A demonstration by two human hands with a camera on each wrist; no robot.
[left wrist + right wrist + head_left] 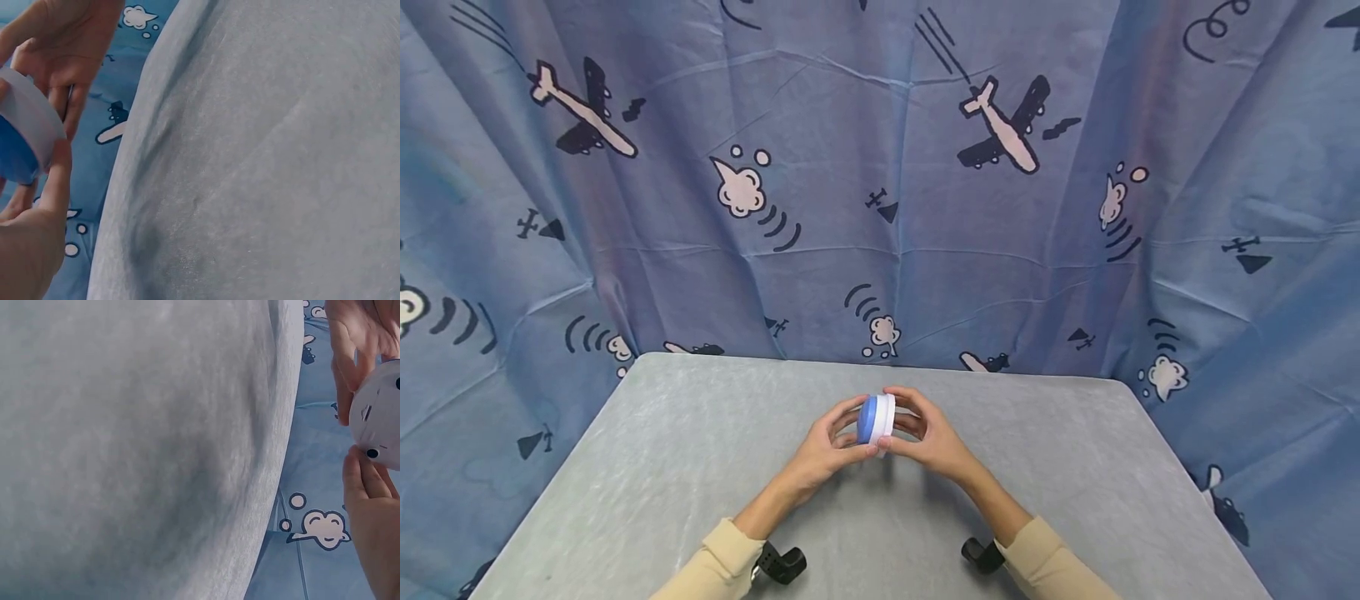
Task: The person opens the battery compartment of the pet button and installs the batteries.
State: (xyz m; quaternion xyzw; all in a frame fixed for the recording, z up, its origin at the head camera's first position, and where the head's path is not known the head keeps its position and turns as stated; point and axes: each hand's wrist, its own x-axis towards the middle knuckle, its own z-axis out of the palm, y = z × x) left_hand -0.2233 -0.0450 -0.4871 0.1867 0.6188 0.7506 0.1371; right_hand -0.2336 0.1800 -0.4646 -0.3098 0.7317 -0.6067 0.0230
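Observation:
A round blue-and-white device is held up on its edge above the table, between both hands. My left hand grips it from the blue side, thumb low and fingers over the far rim. My right hand grips the white side with thumb and fingertips spread at the rim. In the left wrist view the domed blue part shows within a white ring. The right wrist view shows the device's flat white face, with dark round spots and a small slot near its edge; part is cut off by the frame.
A grey cloth-covered table spreads under the hands. Behind it hangs a blue curtain printed with airplanes and clouds. Dark wrist mounts sit at the cream sleeves.

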